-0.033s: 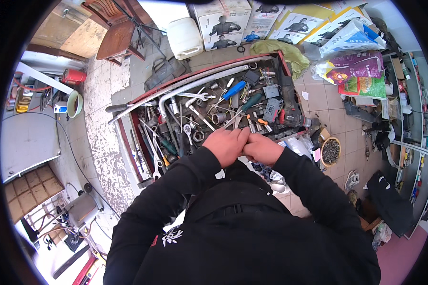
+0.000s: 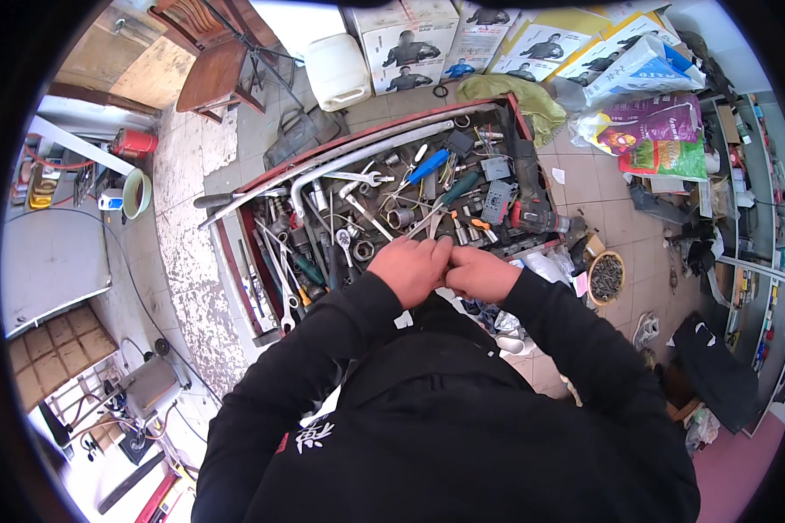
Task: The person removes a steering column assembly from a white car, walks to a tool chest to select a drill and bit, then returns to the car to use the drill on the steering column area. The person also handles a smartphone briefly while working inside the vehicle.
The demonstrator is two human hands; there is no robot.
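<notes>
Your left hand (image 2: 412, 268) and right hand (image 2: 482, 272), curled, meet at the near side of the tool tray (image 2: 515, 113); I can't tell whether either grip holds anything. A ratchet (image 2: 344, 239) lies inside the tray.

You wore a black top (image 2: 497, 453) with long black sleeves (image 2: 597, 362) that ended at plain cuffs (image 2: 523, 292). White brush-style lettering (image 2: 315, 438) and a small red mark (image 2: 283, 443) stood out at its left chest. Your left hand (image 2: 412, 270) and right hand (image 2: 484, 274) were bare.
</notes>
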